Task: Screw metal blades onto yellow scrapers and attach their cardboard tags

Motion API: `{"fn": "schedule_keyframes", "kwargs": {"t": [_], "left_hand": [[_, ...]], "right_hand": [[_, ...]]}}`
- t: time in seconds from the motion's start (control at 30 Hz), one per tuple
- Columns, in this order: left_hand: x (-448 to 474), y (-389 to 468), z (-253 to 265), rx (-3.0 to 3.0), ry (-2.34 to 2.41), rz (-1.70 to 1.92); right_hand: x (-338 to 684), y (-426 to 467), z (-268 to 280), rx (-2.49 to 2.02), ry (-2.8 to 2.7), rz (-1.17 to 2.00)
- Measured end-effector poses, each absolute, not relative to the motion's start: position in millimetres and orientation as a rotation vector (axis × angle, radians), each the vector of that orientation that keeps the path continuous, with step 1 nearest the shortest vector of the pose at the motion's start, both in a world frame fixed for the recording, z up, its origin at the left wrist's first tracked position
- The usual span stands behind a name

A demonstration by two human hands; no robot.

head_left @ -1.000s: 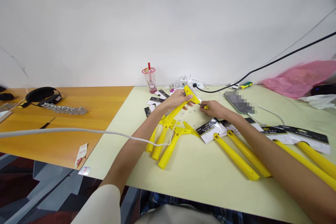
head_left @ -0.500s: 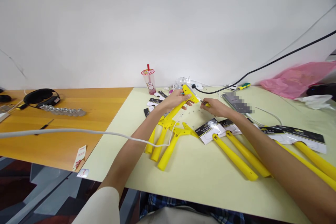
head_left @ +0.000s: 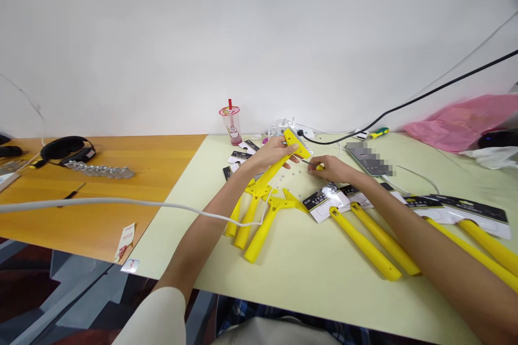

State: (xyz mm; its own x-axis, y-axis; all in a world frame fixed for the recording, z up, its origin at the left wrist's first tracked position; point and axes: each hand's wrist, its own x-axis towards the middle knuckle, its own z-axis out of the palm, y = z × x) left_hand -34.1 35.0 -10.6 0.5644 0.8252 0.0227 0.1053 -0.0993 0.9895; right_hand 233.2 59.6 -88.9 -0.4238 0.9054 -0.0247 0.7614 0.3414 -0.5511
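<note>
Black headphones [head_left: 67,148] lie at the frame's left, and left of centre a lidded cup [head_left: 231,126] stands above several yellow tools [head_left: 258,238]. At centre the left hand [head_left: 270,155] grips a yellow scraper [head_left: 292,139] near its head; just right, the right hand [head_left: 331,168] pinches a screwdriver [head_left: 319,167] pointing toward it. Carded yellow handles [head_left: 366,244] lie lower right, below a pink bag [head_left: 461,121].
</note>
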Motion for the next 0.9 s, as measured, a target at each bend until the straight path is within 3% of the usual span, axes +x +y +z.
{"fn": "schedule_keyframes", "kwargs": {"t": [0.5,0.9], "left_hand": [[-35,29,0,1.587,0.776,0.748],[-34,24,5,1.604,0.760,0.744]], "right_hand": [[237,62,-96,-1.518,-2.289,0.764],[235,67,-99,-1.511,-2.382,0.585]]}}
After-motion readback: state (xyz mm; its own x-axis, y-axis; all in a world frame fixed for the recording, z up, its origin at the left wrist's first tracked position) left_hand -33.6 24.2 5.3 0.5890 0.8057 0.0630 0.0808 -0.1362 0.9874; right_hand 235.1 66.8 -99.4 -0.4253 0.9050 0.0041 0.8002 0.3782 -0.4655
